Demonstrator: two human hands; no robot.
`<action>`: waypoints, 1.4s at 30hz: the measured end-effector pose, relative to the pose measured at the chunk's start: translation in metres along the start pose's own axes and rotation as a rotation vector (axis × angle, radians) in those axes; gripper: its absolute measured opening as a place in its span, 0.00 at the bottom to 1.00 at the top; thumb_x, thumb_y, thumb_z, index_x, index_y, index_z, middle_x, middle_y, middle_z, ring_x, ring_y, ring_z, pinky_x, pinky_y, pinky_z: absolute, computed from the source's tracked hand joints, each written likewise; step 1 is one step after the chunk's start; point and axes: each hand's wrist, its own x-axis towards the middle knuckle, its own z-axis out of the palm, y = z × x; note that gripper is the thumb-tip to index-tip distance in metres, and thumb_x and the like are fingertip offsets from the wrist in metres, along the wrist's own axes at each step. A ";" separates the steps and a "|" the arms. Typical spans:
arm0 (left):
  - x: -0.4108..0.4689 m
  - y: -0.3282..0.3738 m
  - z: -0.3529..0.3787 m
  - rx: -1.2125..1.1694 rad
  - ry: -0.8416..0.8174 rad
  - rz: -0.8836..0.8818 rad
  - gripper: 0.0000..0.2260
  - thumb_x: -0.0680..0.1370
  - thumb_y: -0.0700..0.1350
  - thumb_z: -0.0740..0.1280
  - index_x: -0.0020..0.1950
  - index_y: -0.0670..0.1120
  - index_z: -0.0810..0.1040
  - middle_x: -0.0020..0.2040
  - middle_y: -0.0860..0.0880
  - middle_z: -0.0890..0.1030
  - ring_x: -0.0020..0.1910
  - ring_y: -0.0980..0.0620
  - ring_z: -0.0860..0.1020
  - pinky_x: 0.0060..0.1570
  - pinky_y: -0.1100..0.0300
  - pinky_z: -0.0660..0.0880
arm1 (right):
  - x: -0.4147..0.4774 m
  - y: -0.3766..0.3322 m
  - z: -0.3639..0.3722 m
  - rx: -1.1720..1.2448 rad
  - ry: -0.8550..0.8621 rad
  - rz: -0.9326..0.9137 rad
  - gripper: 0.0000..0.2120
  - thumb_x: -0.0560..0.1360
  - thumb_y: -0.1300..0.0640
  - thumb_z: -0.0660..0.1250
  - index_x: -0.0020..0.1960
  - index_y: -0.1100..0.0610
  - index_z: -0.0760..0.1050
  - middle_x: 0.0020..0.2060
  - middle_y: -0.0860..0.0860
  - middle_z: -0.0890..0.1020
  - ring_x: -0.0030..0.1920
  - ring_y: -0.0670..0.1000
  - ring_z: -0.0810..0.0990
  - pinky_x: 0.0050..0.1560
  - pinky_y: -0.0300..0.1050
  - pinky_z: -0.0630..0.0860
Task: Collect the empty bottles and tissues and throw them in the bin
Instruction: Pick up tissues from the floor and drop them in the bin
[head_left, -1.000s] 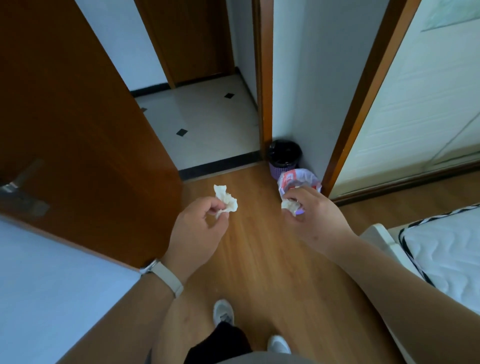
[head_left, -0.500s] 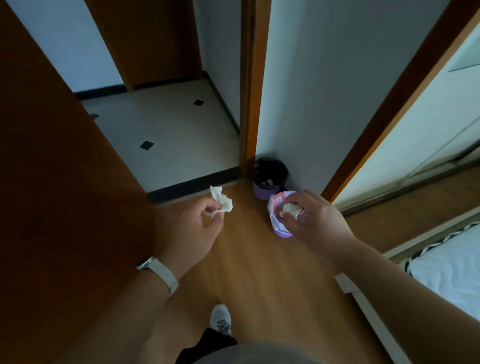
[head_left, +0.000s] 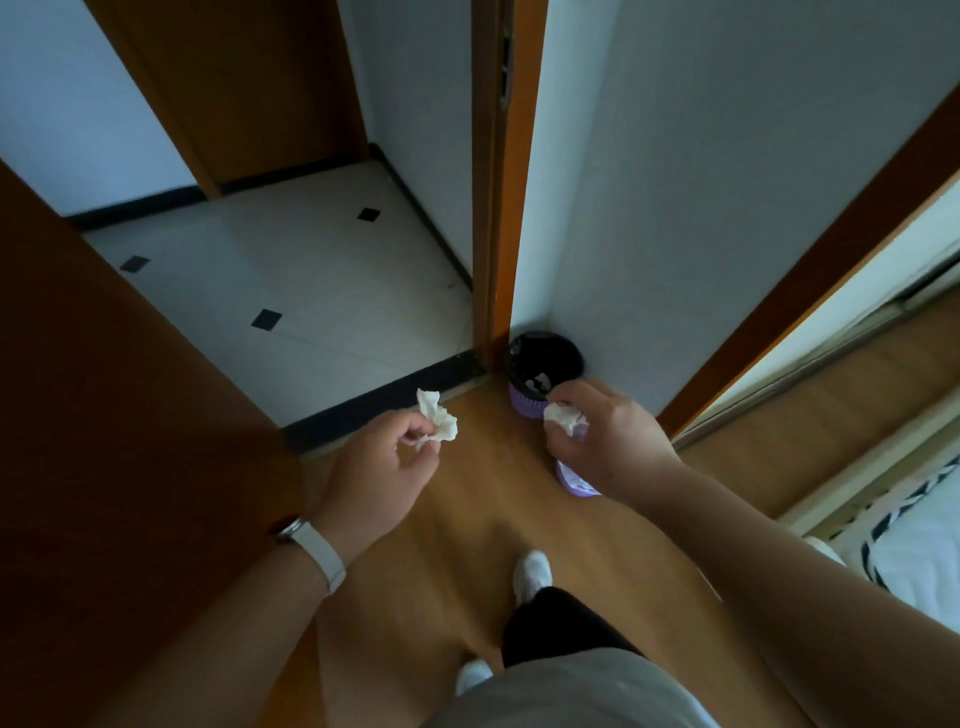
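A small purple bin (head_left: 524, 402) lined with a black bag stands on the floor in the corner by the door frame, with some white scraps inside. My left hand (head_left: 379, 467) pinches a crumpled white tissue (head_left: 436, 421), left of the bin. My right hand (head_left: 608, 441) holds a second crumpled tissue (head_left: 563, 415) together with a purple bottle (head_left: 574, 480) that hangs below the palm. This hand is just in front of the bin's rim.
An open brown door (head_left: 130, 415) fills the left side. A white tiled floor (head_left: 291, 275) lies beyond the dark threshold. A bed with a white mattress (head_left: 919, 535) is at the right. My feet in white shoes (head_left: 530, 571) stand on the wooden floor.
I have stepped closer to the bin, which now appears larger and nearer my right hand. Both hands keep hold of their tissues, and the right still holds the bottle.
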 end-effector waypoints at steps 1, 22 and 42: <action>0.010 -0.005 0.002 -0.003 0.001 -0.011 0.05 0.73 0.58 0.64 0.47 0.68 0.72 0.47 0.64 0.78 0.49 0.63 0.77 0.46 0.65 0.75 | 0.009 0.002 0.007 0.005 -0.005 0.001 0.12 0.70 0.58 0.73 0.53 0.53 0.80 0.46 0.47 0.80 0.40 0.39 0.72 0.39 0.26 0.64; 0.322 -0.040 0.121 0.101 -0.313 -0.131 0.06 0.76 0.48 0.68 0.51 0.58 0.75 0.49 0.61 0.78 0.50 0.63 0.77 0.47 0.66 0.74 | 0.234 0.202 0.064 0.084 -0.047 0.427 0.10 0.70 0.59 0.72 0.51 0.53 0.81 0.45 0.49 0.81 0.40 0.48 0.78 0.39 0.21 0.63; 0.468 -0.133 0.290 0.152 -0.662 0.052 0.03 0.75 0.48 0.68 0.48 0.55 0.77 0.44 0.59 0.78 0.46 0.63 0.77 0.44 0.65 0.76 | 0.283 0.359 0.181 0.064 -0.277 0.635 0.12 0.75 0.49 0.65 0.56 0.51 0.77 0.52 0.48 0.78 0.50 0.51 0.77 0.49 0.45 0.75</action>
